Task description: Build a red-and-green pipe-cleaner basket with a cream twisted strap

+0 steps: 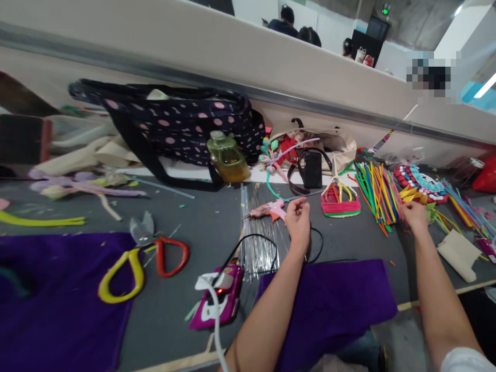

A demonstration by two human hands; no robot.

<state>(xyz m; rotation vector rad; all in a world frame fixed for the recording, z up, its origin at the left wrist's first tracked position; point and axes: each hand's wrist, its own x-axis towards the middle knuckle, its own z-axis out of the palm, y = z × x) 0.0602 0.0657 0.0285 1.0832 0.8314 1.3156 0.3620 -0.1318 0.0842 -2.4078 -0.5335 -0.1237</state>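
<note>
My left hand (298,222) is closed with curled fingers above the table; what is in it, if anything, I cannot make out. Just left of it lies a pink glue gun (271,209), its black cord looping below. A thin greyish stick (310,195) passes by the fingertips. My right hand (416,216) has its fingers pressed together beside a bundle of coloured pipe cleaners (382,196); anything pinched there is hidden. Yellow petal-like pieces (413,195) sit right behind it. Between the hands stands a small pink basket (341,206).
Red-and-yellow-handled scissors (144,243) lie left, beside purple cloth (65,299). A magenta power strip (222,299), clear sticks (259,232) and another purple cloth (337,294) are nearer. A dotted bag (174,121), green bottle (227,160) and beige bag (341,144) line the partition.
</note>
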